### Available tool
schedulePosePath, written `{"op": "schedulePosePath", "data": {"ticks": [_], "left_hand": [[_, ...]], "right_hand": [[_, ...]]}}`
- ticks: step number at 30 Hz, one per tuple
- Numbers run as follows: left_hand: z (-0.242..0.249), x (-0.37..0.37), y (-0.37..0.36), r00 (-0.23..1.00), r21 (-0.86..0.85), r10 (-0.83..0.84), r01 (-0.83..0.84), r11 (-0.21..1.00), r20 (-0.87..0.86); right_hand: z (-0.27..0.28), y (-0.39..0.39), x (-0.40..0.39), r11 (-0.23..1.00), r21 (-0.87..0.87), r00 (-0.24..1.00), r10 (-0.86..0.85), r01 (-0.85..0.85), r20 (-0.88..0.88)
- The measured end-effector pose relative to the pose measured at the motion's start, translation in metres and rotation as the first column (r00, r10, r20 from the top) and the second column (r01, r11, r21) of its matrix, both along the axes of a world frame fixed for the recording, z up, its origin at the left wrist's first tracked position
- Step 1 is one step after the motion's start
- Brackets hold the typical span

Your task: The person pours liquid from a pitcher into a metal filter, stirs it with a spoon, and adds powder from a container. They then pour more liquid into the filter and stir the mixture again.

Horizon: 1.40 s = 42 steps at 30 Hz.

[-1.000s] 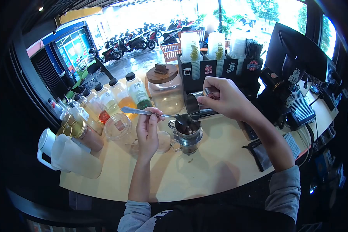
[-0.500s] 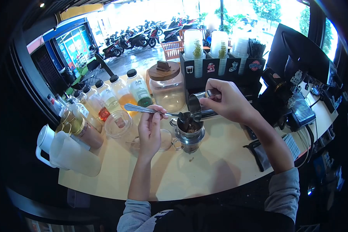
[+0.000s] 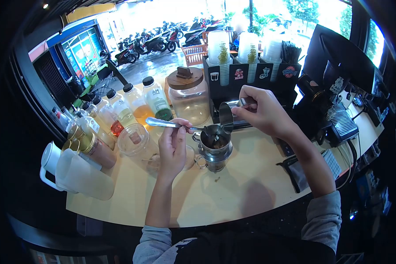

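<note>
My left hand (image 3: 173, 147) pinches the handle of a metal spoon (image 3: 159, 122). The spoon's far end reaches over the mouth of a metal drip coffee filter (image 3: 219, 155). Under the filter is a glass cup (image 3: 216, 166) with a handle on its left. Dark contents show inside the filter, but I cannot make out how full it is. Closed on the handle of a small steel pitcher (image 3: 226, 116), my right hand (image 3: 265, 112) tips it toward the filter from the upper right. Any stream from the pitcher is too small to see clearly.
Left of my hands stand a clear plastic tub (image 3: 134, 140), several bottles (image 3: 157, 99) and a translucent jug (image 3: 86, 176). Behind are a wooden-lidded jar (image 3: 189, 103) and a black cup holder (image 3: 235, 77). At right are a dark cloth (image 3: 295, 176) and a monitor (image 3: 339, 61).
The pitcher has shifted slightly up and right, away from the filter's mouth, and more of the filter's opening shows. My left hand with the spoon has barely moved.
</note>
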<state>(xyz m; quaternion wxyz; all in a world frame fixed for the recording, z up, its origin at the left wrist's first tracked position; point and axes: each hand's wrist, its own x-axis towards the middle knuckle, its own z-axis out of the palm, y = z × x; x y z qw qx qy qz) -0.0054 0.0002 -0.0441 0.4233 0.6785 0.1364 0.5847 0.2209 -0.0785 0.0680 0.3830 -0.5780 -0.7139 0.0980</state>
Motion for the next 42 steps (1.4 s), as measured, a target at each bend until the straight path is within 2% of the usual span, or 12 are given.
{"op": "schedulePosePath", "data": {"ticks": [5,7,11,14,16,21,24,31,37,38,39,42], "left_hand": [[0.002,0.002,-0.003,1.0,-0.004,0.01,-0.01,1.0,-0.013],[0.003,0.004,-0.004,0.999,-0.009,0.031,-0.031,0.999,-0.021],[0.003,0.004,-0.005,0.996,0.028,0.087,-0.087,0.996,-0.024],[0.0,0.005,-0.005,0.987,0.066,0.157,-0.154,0.986,-0.03],[0.0,0.007,-0.006,0.955,0.219,0.271,-0.241,0.946,-0.12],[0.004,0.019,-0.012,0.924,0.378,0.336,-0.25,0.891,-0.181],[0.007,0.025,-0.012,0.92,0.408,0.326,-0.217,0.887,-0.219],[0.008,0.016,-0.012,0.907,0.448,0.355,-0.227,0.864,-0.226],[0.01,0.026,-0.025,0.922,0.443,0.268,-0.123,0.888,-0.281],[0.01,0.025,-0.024,0.924,0.451,0.279,-0.138,0.882,-0.262],[0.011,0.024,-0.023,0.926,0.459,0.289,-0.153,0.875,-0.244],[0.013,0.028,-0.023,0.937,0.481,0.261,-0.123,0.868,-0.231]], "right_hand": [[-0.003,-0.012,0.006,0.996,-0.082,0.999,-0.04,0.037,-0.036],[-0.018,-0.011,0.014,0.993,-0.121,0.939,-0.037,-0.005,-0.341],[-0.067,-0.007,0.047,0.998,-0.005,0.914,-0.054,0.057,-0.402],[-0.12,-0.002,0.07,0.999,0.031,0.781,0.005,0.019,-0.624],[-0.142,-0.009,0.072,0.991,-0.098,0.664,-0.136,0.095,-0.735],[-0.192,-0.008,0.083,0.989,-0.081,0.634,-0.139,0.12,-0.761],[-0.206,-0.006,0.077,0.992,-0.083,0.495,-0.122,0.1,-0.86],[-0.214,-0.011,0.079,0.989,-0.108,0.506,-0.146,0.104,-0.85],[-0.233,-0.002,0.111,0.985,-0.151,0.743,-0.164,0.086,-0.648],[-0.23,-0.002,0.113,0.976,0.047,0.921,-0.184,0.212,-0.342],[-0.221,-0.005,0.113,0.928,0.275,0.965,-0.263,0.253,-0.001],[-0.135,-0.025,0.061,0.977,0.201,0.982,-0.037,0.074,-0.184]]}}
